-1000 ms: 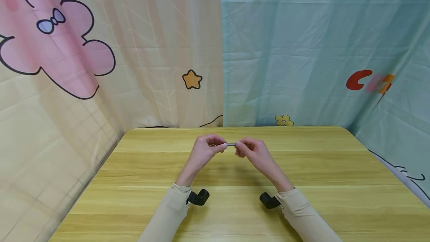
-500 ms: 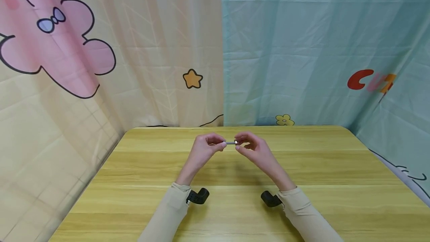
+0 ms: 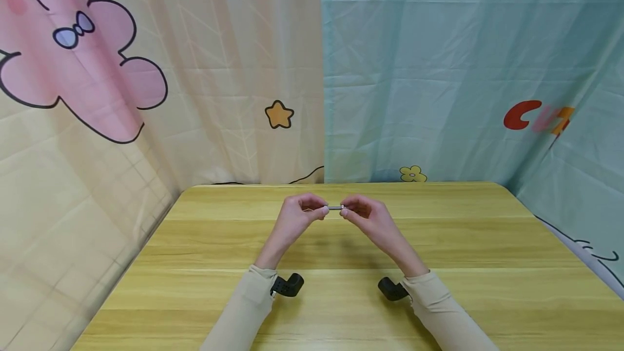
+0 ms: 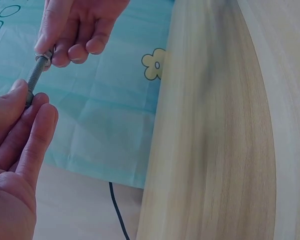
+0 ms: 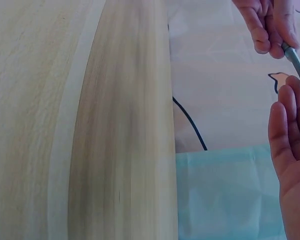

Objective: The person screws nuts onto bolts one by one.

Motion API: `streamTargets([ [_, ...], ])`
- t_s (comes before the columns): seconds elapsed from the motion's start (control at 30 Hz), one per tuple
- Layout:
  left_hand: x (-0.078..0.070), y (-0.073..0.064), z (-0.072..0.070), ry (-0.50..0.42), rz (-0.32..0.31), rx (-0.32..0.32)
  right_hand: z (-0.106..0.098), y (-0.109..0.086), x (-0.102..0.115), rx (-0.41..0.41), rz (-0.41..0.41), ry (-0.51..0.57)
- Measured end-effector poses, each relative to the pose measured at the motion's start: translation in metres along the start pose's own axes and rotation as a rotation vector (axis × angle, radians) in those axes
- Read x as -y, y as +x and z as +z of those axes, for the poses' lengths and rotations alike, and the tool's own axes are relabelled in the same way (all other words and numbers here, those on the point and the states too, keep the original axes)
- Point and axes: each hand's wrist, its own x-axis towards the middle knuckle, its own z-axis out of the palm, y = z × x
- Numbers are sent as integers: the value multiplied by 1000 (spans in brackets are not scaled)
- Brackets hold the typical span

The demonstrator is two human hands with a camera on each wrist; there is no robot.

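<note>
A metal bolt (image 3: 334,208) is held level between both hands, above the far part of the table. My left hand (image 3: 298,219) pinches its head end between thumb and fingers. At the threaded end a nut (image 4: 44,59) sits around the shank, and my right hand (image 3: 374,222) pinches it with thumb and forefinger. In the left wrist view the bare thread (image 4: 36,74) shows between the two sets of fingertips. The right wrist view shows the bolt's head (image 5: 288,49) partly covered by the left fingers.
The wooden table (image 3: 312,307) spreads beneath both forearms, its far edge close to a printed curtain (image 3: 234,69). Each wrist carries a black camera mount, one on the left (image 3: 288,285) and one on the right (image 3: 392,289). A dark cable (image 4: 118,210) hangs beyond the table edge.
The right fingers spread off the nut half a second ago, showing it, and have now closed on it again. My left hand keeps its hold on the bolt, almost unmoved.
</note>
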Motion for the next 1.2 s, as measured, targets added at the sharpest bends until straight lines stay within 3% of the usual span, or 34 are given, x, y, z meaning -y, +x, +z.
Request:
streamTargets([
  [0.47,0,0,2,11,-11,15,3,1,4,-34,107,-38],
  [0.9,1,0,1,-7,-16,13,-1,0,-2,20,-59,-17],
  [1.2,1,0,0,-11,-17,14,-1,2,-13,9,3,-21],
])
